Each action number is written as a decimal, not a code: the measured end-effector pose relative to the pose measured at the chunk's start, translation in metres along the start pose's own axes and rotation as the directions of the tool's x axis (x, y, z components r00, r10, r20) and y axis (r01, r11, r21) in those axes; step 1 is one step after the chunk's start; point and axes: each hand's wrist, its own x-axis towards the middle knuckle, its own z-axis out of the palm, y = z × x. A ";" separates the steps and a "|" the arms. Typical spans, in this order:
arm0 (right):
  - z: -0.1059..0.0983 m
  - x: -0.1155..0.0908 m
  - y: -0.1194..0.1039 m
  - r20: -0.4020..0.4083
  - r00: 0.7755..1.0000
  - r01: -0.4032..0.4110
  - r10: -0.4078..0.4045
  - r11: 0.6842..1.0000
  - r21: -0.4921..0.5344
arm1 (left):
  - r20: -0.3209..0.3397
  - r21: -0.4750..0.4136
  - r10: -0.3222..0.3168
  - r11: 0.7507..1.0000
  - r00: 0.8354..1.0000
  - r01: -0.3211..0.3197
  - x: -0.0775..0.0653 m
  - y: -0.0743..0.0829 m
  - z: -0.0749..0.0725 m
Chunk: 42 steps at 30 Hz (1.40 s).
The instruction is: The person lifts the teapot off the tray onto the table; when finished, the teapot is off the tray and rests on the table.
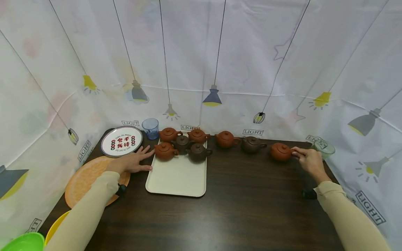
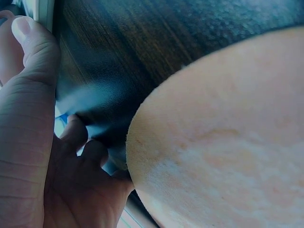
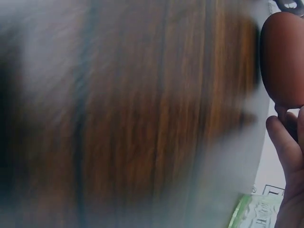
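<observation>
At the right side of the table, my right hand (image 1: 311, 163) pinches the handle of a reddish-brown clay teapot (image 1: 280, 152). That teapot (image 3: 284, 59) also shows at the edge of the right wrist view, fingers at its handle. Across the table my left hand (image 1: 133, 162) spreads its fingers beside a cream tray (image 1: 176, 179), the thumb at the tray's left rim. Several reddish and dark brown teapots cluster at the tray's far end, among them a dark teapot (image 1: 198, 152). Between tray and right hand stand a reddish teapot (image 1: 225, 139) and a dark teapot (image 1: 251, 145).
Under the left forearm lies a round orange mat (image 1: 84, 177). A white plate with printed characters (image 1: 114, 141) and a blue glass (image 1: 150, 129) stand at the back left. Green (image 1: 26, 242) and yellow (image 1: 54, 226) rims show front left. A pale green container (image 1: 325, 148) is beyond the right hand.
</observation>
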 end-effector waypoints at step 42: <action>-0.015 0.025 -0.066 -0.041 0.945 0.328 -0.325 0.940 0.093 | 0.032 -0.034 0.009 0.999 0.999 -0.008 0.004 -0.002 0.000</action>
